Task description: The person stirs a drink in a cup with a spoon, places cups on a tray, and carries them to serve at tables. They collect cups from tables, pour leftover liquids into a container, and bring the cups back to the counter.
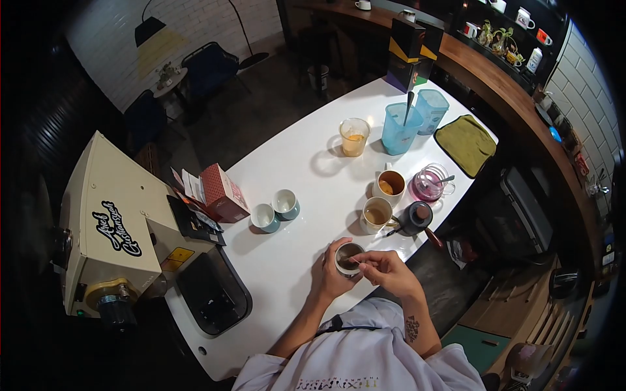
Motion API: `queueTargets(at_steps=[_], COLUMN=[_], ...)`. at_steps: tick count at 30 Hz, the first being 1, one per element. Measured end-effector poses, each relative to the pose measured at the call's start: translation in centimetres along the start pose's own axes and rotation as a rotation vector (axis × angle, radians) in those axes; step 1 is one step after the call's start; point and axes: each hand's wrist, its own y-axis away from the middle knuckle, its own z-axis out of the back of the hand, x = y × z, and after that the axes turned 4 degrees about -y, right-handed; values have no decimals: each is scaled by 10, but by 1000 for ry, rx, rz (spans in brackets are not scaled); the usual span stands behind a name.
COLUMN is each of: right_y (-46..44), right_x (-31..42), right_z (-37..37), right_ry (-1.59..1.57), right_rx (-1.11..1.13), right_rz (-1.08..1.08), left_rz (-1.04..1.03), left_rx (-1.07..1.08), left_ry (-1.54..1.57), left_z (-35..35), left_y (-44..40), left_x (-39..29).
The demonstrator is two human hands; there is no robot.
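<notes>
My left hand [336, 277] is wrapped round a small cup [349, 267] at the table's near edge, with dark liquid inside. My right hand [386, 270] pinches something thin over the cup's mouth; its lower part dips toward the liquid and I cannot make out its kind. Just beyond the cup stands a cream mug [376, 215] of brown drink. Behind that is another white mug [390, 184] with orange-brown contents. A dark-grey pot with a wooden handle [416, 218] stands to their right, close to a glass pot of pink liquid [428, 184] with a spoon in it.
Two small cups [274, 211] stand left of centre by a red patterned box [223, 193]. A large cream machine [117, 215] fills the left side. Farther back are a clear jug [354, 137], blue pitchers [399, 133], a green cloth [466, 144] and dark boxes [411, 55].
</notes>
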Motion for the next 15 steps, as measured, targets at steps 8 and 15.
queueTargets(at_steps=[8,15], right_y=[5,8], right_x=[15,14], right_z=[-2,-4], right_ry=[-7,-64], right_rx=[-34,-5], right_rz=[7,46], left_rz=[-2,22], left_rx=[1,11], left_ry=[-12,7], left_z=[1,1], left_y=[-1,0], left_x=[-3,-1])
